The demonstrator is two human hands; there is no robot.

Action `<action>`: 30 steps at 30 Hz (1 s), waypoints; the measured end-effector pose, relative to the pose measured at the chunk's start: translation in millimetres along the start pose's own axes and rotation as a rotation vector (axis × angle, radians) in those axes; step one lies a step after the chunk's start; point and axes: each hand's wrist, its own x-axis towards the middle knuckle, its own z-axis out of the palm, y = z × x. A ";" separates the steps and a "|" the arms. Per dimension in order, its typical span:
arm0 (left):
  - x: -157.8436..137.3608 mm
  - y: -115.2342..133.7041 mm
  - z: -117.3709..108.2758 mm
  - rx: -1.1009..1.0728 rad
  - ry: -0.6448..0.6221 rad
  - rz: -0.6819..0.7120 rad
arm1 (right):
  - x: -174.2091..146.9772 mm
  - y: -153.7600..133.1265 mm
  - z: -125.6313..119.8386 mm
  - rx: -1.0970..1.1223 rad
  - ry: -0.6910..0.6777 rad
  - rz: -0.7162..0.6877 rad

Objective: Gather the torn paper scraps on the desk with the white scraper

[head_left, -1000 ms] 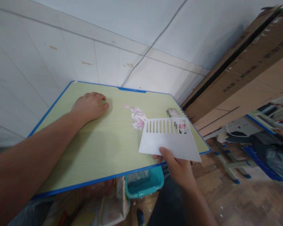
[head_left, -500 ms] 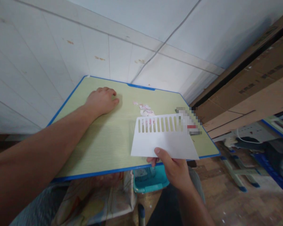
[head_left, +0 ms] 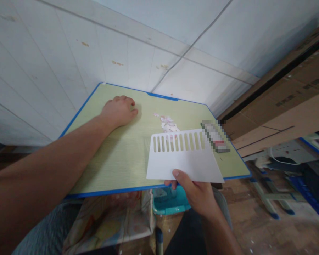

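My right hand [head_left: 195, 193] pinches the slotted sheet [head_left: 163, 164] by its near edge, presumably leaving the far side free. Left hand [head_left: 119, 110], loosely curled, rests on desk [head_left: 119, 159], perhaps bracing

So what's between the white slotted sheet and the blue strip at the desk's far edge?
In the head view, small pinkish-white scraps lie on the pale green tabletop.

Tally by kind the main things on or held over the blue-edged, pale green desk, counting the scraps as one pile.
White slotted flat sheet: 1
Pile of pink-and-white paper-like scraps: 1
Pixelated grey rectangular object: 1
Total: 3
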 end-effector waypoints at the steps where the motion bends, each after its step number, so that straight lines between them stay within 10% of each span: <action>1: 0.4 -0.3 0.3 -0.007 0.003 0.000 | -0.2 0.1 -0.5 -0.005 -0.019 -0.004; 18: -2.5 3.4 -5.5 0.007 -0.027 -0.001 | -0.8 -1.6 -5.6 0.004 -0.086 -0.011; 25: -2.6 1.5 -6.9 0.016 -0.022 0.003 | 48.4 -7.4 -26.6 0.026 0.375 -0.115; 30: 0.4 -3.2 -4.2 0.026 -0.018 0.013 | 79.1 -4.2 -39.7 -0.031 0.415 -0.141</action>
